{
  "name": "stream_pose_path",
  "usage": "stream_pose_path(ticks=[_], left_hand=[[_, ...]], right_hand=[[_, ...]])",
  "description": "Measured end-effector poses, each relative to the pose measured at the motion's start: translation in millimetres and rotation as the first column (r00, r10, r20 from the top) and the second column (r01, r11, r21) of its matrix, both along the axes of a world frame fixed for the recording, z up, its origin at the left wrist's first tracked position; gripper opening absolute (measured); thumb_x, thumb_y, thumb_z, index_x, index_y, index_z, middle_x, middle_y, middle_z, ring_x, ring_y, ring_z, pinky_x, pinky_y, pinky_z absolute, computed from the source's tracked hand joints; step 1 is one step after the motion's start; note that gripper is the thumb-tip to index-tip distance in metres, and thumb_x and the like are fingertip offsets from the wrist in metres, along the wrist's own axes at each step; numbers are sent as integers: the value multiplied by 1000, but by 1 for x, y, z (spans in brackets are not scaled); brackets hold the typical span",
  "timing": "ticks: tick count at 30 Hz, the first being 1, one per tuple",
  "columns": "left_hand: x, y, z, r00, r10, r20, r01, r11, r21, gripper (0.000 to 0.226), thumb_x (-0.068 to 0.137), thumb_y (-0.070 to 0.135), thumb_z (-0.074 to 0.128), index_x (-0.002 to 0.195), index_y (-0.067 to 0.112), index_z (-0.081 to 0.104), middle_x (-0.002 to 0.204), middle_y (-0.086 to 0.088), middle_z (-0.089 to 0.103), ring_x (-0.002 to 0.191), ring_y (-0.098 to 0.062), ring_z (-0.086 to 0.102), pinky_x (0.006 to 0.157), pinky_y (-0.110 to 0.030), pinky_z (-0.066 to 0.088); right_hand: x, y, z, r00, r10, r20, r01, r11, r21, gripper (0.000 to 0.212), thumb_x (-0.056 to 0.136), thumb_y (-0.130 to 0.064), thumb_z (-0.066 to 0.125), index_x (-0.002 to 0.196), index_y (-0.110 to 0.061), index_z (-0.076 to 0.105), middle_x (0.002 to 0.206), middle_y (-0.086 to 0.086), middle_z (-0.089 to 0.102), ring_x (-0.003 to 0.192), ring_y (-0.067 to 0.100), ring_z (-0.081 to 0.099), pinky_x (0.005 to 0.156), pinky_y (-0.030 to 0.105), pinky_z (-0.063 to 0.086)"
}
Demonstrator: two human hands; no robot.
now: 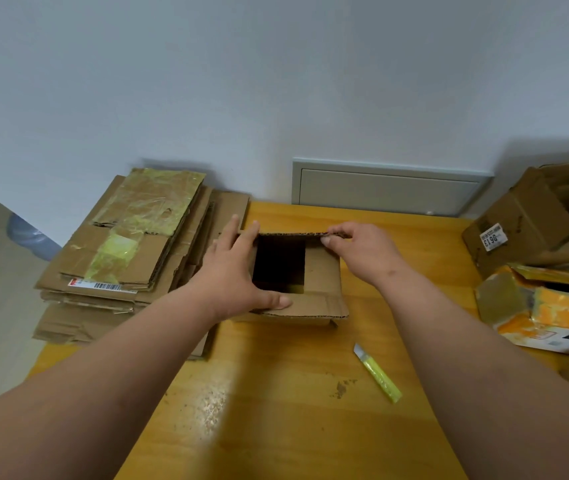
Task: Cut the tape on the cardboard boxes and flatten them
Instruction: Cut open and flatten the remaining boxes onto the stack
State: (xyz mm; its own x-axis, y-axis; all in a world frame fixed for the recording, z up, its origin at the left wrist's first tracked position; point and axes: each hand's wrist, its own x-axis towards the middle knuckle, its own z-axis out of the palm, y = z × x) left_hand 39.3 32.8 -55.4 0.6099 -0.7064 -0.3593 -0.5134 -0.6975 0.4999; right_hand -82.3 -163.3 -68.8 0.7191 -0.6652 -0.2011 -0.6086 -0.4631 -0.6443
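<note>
Filling the lower frame, a yellow wooden worktop (276,393) stands against a pale wall (276,81) with a grey panel (387,190) set low in it. At the left edge lies a stack of flattened cardboard (113,258), its top sheet covered in yellowish tape. On the right sits a pile of unflattened boxes: a brown box (515,226) with a white label, and below it a torn yellow-taped box (546,313).

Near the worktop's middle, just right of the stack, stands the small open box (321,289), dark inside, its flaps spread. The left hand (234,271) lies over the box's left side, fingers straight and reaching the far flap, thumb pressing the near flap; that grip is apart. The right hand (362,251) pinches the far flap's edge between thumb and curled fingers, its grip clamped on the cardboard.

A yellow utility knife (378,374) lies on the worktop nearer the person, apart from both hands, its blade pointing toward the box.
</note>
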Motion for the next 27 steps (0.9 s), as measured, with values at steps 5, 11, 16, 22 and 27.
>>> stream_pose_path(ticks=[5,11,16,22,27], left_hand=[[-3,6,-6,999,19,26,-14,984,-180,133,49,63,88,151,50,2,148,28,-40,151,-29,14,113,-50,37],[3,7,-2,997,-69,18,71,993,-99,103,47,79,73,141,49,43,143,27,-48,150,-29,14,116,-46,34],[8,1,0,996,-71,48,72,997,-24,130,41,87,65,154,42,20,139,22,-55,151,-31,13,117,-48,31],[12,-3,-6,994,-62,94,63,998,-3,145,46,84,72,157,32,-6,144,18,-52,152,-31,3,119,-48,24],[11,-3,-10,994,-2,109,9,998,-64,139,53,77,74,157,27,-4,148,22,-46,152,-27,6,119,-47,24]], right_hand=[[12,1,-3,996,-92,2,92,995,-42,35,97,-50,51,91,-17,61,81,0,61,74,18,55,61,32,41],[25,16,-2,964,-264,21,265,962,-71,33,99,-51,45,96,-19,53,90,1,60,87,26,57,82,45,50],[36,36,-2,954,-296,-48,295,955,-23,74,82,-57,68,136,-16,36,134,6,51,122,30,50,98,48,44],[27,48,-12,961,-175,-215,163,984,-72,137,64,-45,88,152,-27,-16,154,5,28,134,32,42,99,49,46],[17,35,2,973,-227,-46,231,951,206,90,77,-31,70,151,-24,20,124,1,50,108,26,56,85,39,51]])
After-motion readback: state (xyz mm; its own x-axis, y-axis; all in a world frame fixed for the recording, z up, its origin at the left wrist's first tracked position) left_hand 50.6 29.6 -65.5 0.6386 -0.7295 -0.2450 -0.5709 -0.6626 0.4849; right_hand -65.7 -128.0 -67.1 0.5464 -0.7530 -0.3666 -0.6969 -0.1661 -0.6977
